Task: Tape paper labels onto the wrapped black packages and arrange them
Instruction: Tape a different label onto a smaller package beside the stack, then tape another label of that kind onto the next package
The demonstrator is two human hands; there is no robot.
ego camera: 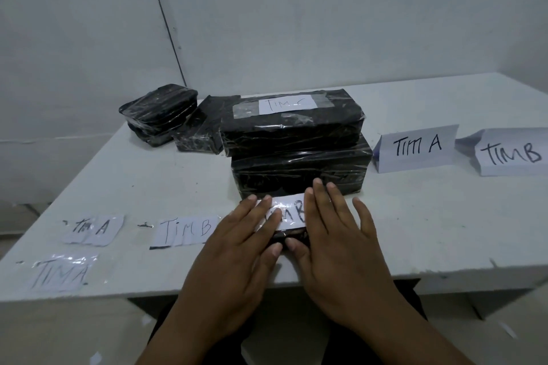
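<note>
Both hands lie flat at the near edge of the desk (415,231), pressing a taped paper label reading "TIM B" (292,212) onto a small black package (292,236) that is mostly hidden beneath them. The left hand (237,243) covers the label's left end and the right hand (338,234) its right end; fingers are straight, so neither grip is clenched on anything, only smoothing.

Just beyond stands a stack of two long wrapped packages: the upper one (292,124) already carries a taped label whose last letter I cannot read, while the lower one (301,172) shows no label from here. Far left sit two more wrapped packages, a rounded one (158,114) and a flatter one (197,133), apparently unlabelled.

Loose labels wait on the near left: "TIM A" (93,230), "TIM B" (184,231), and another "TIM A" under tape (62,272). Folded signs "TIM A" (416,147) and "TIM B" (513,154) stand far right. I judge the job under half done, sorting still ahead.
</note>
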